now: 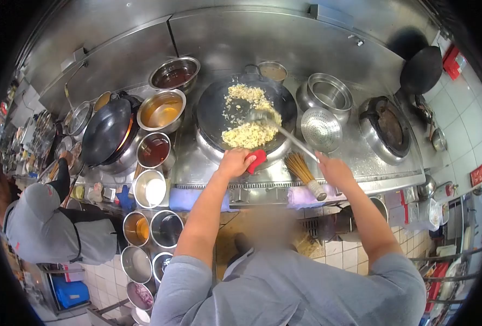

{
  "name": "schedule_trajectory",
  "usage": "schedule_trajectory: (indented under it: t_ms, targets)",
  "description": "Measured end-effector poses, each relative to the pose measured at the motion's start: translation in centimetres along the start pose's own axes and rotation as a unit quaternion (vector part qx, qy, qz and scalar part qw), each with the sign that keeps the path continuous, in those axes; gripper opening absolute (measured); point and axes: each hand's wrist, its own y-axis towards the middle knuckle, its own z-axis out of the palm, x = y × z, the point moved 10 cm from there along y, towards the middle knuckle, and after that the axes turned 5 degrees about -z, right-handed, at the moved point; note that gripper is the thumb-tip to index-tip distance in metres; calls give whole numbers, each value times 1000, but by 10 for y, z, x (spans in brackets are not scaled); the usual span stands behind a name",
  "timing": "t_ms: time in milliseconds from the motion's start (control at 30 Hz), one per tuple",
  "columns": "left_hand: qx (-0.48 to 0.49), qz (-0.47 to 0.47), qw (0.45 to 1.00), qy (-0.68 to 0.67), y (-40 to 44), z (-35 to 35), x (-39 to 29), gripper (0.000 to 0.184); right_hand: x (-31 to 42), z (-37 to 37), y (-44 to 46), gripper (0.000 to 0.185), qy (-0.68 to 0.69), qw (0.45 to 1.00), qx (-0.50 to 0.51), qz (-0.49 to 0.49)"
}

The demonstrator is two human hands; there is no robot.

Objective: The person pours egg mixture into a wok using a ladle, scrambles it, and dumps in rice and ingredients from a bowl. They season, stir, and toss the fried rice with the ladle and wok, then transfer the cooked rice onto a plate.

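My left hand point(233, 164) is closed on a red cloth point(256, 161) at the near rim of a large black wok point(211, 106). Whether a wok handle lies under the cloth is hidden. My right hand point(334, 173) grips the far end of a long-handled metal ladle point(294, 139). The ladle's bowl rests among the pale yellow, crumbly food point(246, 134), which looks like fried rice with egg. That food spreads in a curve over the wok's right half. Just below my right hand a bamboo wok brush point(301, 169) leans on the stove's front edge.
Metal pots of sauces and liquids, including an amber one point(162, 110), line the left side. A perforated strainer point(321, 129) leans against a steel pot point(336, 89) at right. Another black wok point(108, 130) sits over flame, near a co-worker in grey point(45, 223).
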Motion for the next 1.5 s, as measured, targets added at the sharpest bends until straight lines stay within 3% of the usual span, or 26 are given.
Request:
schedule_trajectory:
  t_ms: [100, 167, 267, 300, 333, 367, 467, 500, 600, 667, 767, 800, 867, 900, 967, 1067, 1100, 1133, 1167, 1233, 1300, 1333, 1367, 1400, 1433, 1500]
  targets:
    - [31, 21, 999, -12, 9, 5, 3, 38, 17, 26, 73, 47, 95, 993, -73, 21]
    - [61, 19, 998, -8, 10, 10, 3, 37, 44, 76, 105, 48, 103, 993, -56, 33]
    - [36, -47, 998, 4, 3, -4, -1, 36, 72, 92, 47, 49, 163, 986, -12, 10]
    - [40, -42, 998, 5, -8, 5, -7, 36, 63, 90, 21, 50, 170, 981, -67, -61]
    - [-22, -16, 1000, 5, -15, -2, -16, 35, 51, 81, 3, 51, 169, 968, -128, -137]
    - [-87, 9, 996, 5, -12, -13, -21, 34, 36, 70, -10, 53, 165, 977, -92, -104]
    - [-9, -46, 998, 34, 7, 16, -2, 36, 60, 4, -87, 57, 173, 984, 50, 0]
    - [28, -82, 995, 39, 16, 26, 7, 38, 65, -18, -107, 58, 159, 986, 44, -12]
    - [-18, -32, 999, 36, -17, -11, -59, 39, 56, -114, -169, 62, 87, 994, 44, -49]
    - [-30, 23, 999, 4, -56, -65, -115, 35, 52, -166, -201, 60, 99, 989, 113, -8]
    - [-79, 92, 992, -32, -70, -106, -149, 33, 67, -183, -192, 56, 34, 991, 124, -30]
    - [-103, 105, 989, -24, -56, -104, -144, 33, 73, -168, -171, 50, 22, 993, 89, -74]
    - [-141, 110, 984, -15, -27, -74, -118, 34, 73, -118, -115, 49, 29, 997, 65, -43]
    - [-100, 57, 993, 7, -20, -35, -95, 35, 77, -92, -84, 47, 54, 992, -21, -114]
    - [-106, 7, 993, 44, -32, 17, -66, 37, 91, -53, -44, 43, 42, 996, -50, -67]
    - [-27, 69, 997, 22, -84, 45, -91, 36, 98, -48, -43, 44, 46, 996, -74, -27]
    - [-32, 122, 992, -32, -99, 30, -110, 36, 100, -50, -46, 45, 62, 994, -85, -18]
    - [-118, 170, 976, -61, -103, -28, -144, 36, 97, -50, -50, 46, 64, 994, -88, -24]
    - [-118, 169, 977, -60, -78, -39, -137, 36, 93, -56, -52, 46, 65, 994, -87, -26]
    - [24, 30, 999, 33, -34, -16, -92, 39, 90, -66, -79, 48, 121, 991, -50, -37]
    - [18, 18, 999, 31, -31, 4, -70, 41, 82, -93, -108, 47, 121, 986, -58, -100]
    - [9, 6, 1000, 24, -26, 7, -65, 43, 76, -110, -127, 47, 74, 996, 23, -51]
    - [71, 8, 997, -16, -42, 15, -75, 46, 70, -133, -149, 47, 24, 995, 101, -3]
    - [94, 52, 994, -17, -66, -26, -118, 46, 68, -157, -169, 47, 20, 994, 99, -50]
    - [34, 79, 996, -30, -82, -83, -161, 44, 70, -176, -178, 46, 16, 990, 97, -99]
    - [-16, 111, 993, -31, -75, -141, -186, 41, 81, -192, -169, 45, 2, 991, 108, -75]
